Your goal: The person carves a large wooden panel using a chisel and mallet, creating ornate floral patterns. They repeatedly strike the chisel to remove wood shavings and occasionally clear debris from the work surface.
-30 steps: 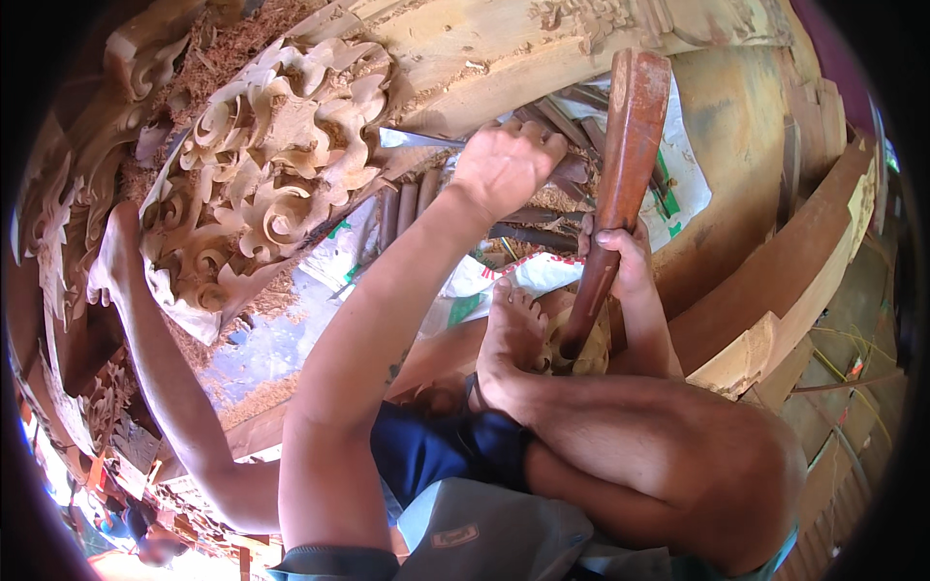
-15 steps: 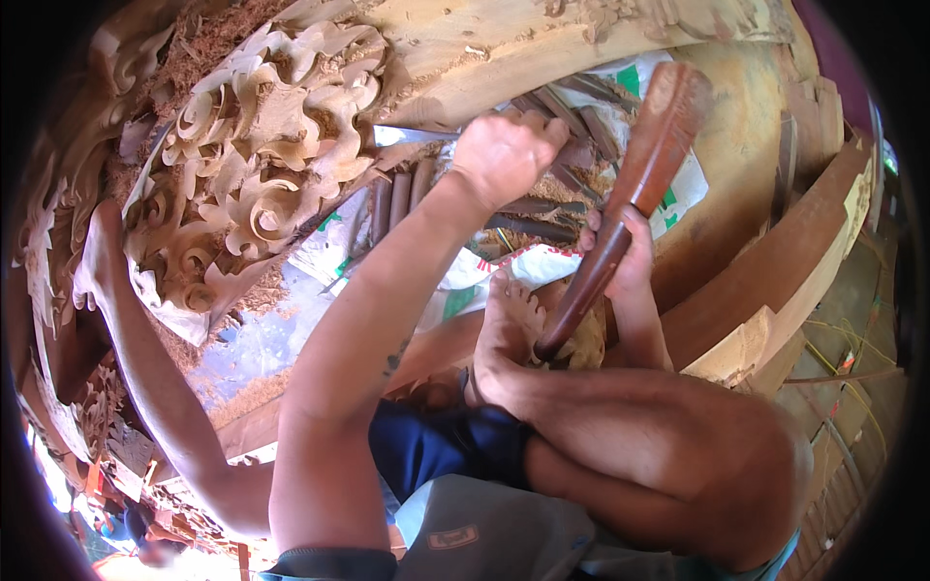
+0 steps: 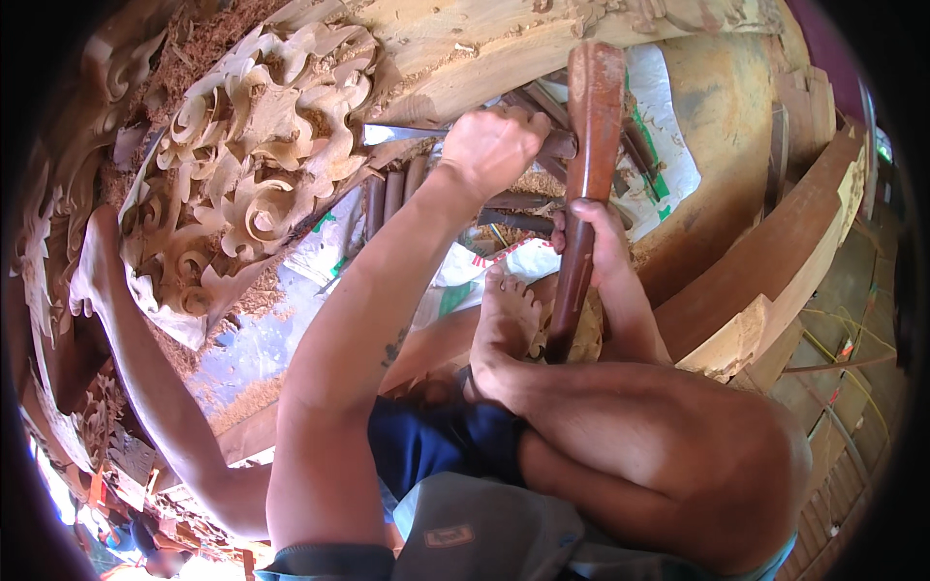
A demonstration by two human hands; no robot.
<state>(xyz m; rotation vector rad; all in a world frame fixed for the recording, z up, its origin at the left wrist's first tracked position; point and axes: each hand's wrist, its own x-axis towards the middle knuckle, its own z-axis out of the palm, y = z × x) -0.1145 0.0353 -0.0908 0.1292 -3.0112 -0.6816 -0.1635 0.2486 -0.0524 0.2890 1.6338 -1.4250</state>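
Note:
My left hand [image 3: 496,147] is closed around a chisel [image 3: 387,135], its fist hiding most of the handle. The bright blade points left, its tip at the edge of a carved wooden panel [image 3: 262,145] covered in curling scrolls and leaves. From the other side of the fist sticks out the brown handle end. My right hand [image 3: 605,232] grips a long, reddish-brown wooden mallet [image 3: 593,126] near its middle, fingers partly hidden behind it. The mallet stands nearly upright, its thick part against or very close to the chisel's handle end.
Several dark-handled tools [image 3: 386,201] lie on a white and green sack [image 3: 668,116] beyond my bare foot [image 3: 509,315]. A large curved timber [image 3: 765,242] runs along the right. Wood shavings [image 3: 199,58] gather around the panel. My other foot [image 3: 97,261] rests at the left.
The mallet has swung left and turned more upright, bringing its thick part to the chisel's handle end. My left hand and the chisel have shifted slightly left in the picture.

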